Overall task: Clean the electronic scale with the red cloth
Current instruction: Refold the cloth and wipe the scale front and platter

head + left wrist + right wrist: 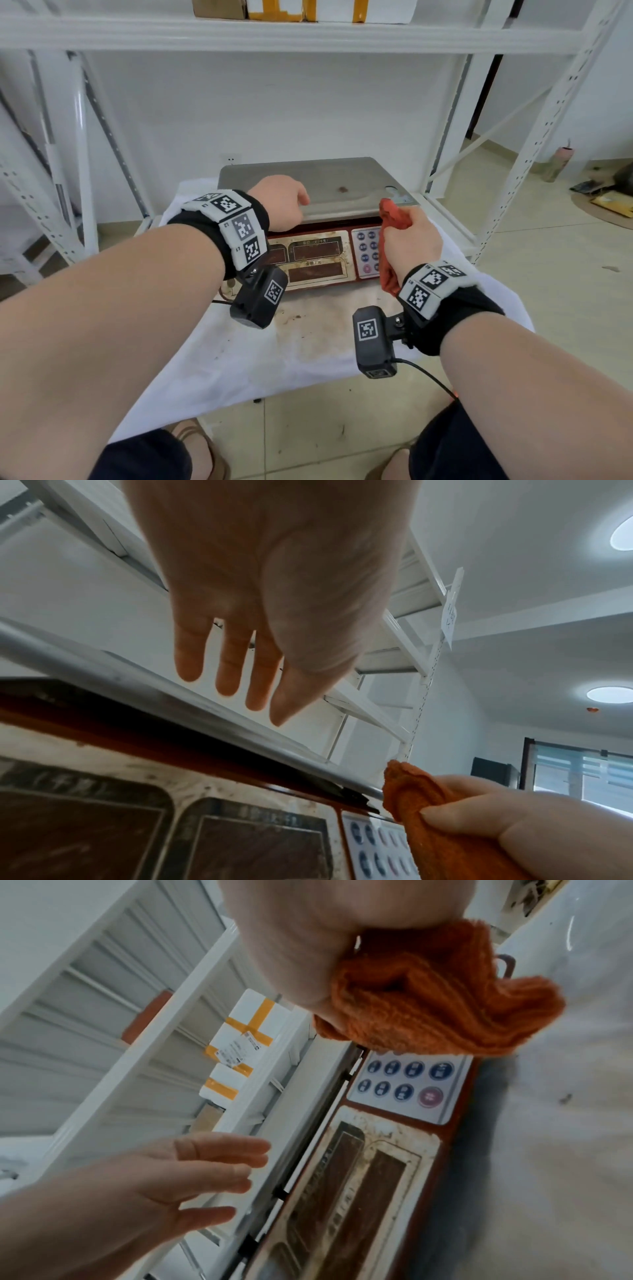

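Scale (318, 219) under both hands. Right hand (409, 240) clenches cloth (394, 214) over keypad (368, 251); left hand (281, 202) fingers straight, empty, above pan (342, 178). Risk: bunched cloth smears grime, presses buttons.

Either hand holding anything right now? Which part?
The right hand grips the red cloth bunched at its middle, both ends sticking out. The left hand is open, holding nothing.

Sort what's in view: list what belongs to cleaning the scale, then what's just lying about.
For the job:
- electronic scale
- red cloth, gripped in the right hand
- left hand, open over the scale's pan

Lying about:
- taped boxes on the shelf above
- white sheet under the scale
- litter on the floor
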`<state>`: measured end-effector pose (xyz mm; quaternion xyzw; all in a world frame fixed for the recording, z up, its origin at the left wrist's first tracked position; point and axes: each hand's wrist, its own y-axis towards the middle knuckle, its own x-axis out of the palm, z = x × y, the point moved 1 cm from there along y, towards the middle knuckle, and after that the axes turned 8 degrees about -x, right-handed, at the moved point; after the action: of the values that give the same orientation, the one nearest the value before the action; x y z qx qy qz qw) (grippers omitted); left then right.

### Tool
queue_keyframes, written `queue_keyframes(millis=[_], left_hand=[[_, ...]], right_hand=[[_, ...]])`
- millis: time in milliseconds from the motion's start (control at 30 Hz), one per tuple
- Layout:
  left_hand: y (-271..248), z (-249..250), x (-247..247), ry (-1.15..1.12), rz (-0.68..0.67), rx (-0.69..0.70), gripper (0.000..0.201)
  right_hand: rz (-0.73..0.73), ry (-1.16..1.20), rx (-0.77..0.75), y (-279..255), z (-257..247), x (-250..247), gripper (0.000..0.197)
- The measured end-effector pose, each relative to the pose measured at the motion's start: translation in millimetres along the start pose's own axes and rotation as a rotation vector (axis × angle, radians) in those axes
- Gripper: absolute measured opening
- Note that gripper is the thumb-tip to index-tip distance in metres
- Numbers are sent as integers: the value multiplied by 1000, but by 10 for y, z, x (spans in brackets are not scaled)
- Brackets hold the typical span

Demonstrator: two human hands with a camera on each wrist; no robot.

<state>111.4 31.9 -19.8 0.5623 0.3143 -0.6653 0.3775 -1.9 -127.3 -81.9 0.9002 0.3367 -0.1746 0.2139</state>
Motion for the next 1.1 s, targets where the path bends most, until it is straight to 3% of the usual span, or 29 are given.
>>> queue_keyframes(millis=[67, 133, 267, 367, 500, 767, 967, 1100], left_hand=[[-4, -32, 31, 55, -39, -1, 42], [-19, -39, 61, 104, -57, 19, 44], [-25, -52, 90, 150, -47, 54, 48], [-29, -74, 97, 137, -29, 57, 47], [-33, -78, 104, 148, -16, 74, 47], [-45, -98, 123, 76, -20, 55, 47], [-40, -98, 113, 67, -16, 55, 47], [-27, -96, 114, 50, -19, 43, 46]], right_hand=[[-83, -130, -57, 1, 1, 100, 41], [-137, -217, -99, -7, 18, 211, 38], [-51, -334, -191, -41, 31, 350, 27], [-130, -461, -315, -127, -76, 456, 26], [-209, -456, -449, -221, -154, 630, 29], [-101, -517, -353, -172, -49, 527, 30], [-187, -510, -441, -192, -54, 542, 33], [-111, -523, -291, -141, -47, 410, 32]])
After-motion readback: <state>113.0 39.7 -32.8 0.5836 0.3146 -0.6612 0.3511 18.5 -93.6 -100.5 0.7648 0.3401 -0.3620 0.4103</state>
